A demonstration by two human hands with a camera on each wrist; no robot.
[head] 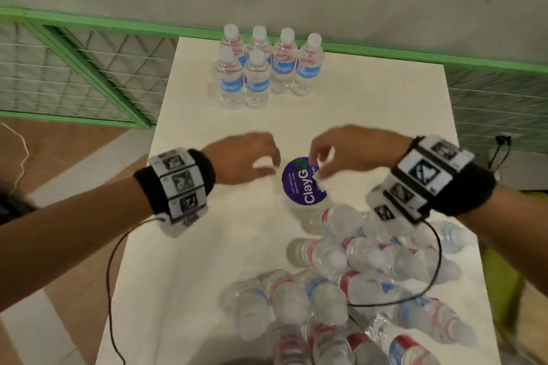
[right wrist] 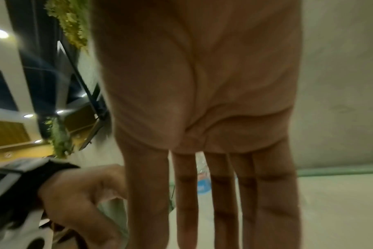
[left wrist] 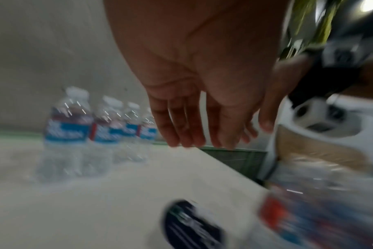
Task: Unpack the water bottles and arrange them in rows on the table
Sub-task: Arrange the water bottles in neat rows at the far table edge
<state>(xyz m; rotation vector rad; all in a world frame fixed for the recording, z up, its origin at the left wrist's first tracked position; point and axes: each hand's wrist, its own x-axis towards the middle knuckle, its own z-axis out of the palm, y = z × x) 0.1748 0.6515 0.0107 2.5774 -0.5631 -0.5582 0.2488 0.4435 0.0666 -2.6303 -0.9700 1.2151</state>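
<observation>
Both hands hover empty with loose, straight fingers, left hand [head: 246, 158] and right hand [head: 347, 151], above a white table [head: 184, 261], six upright bottles [head: 268, 68] beyond, wrapped bottles [head: 355, 284] lying nearer

At 12 o'clock I see six standing bottles [head: 268, 68] blocking the far table [head: 385, 104]. At 5 o'clock the lying pile [head: 355, 281] blocks my near right side. Between them, and at 9 o'clock, I have free passage.
</observation>
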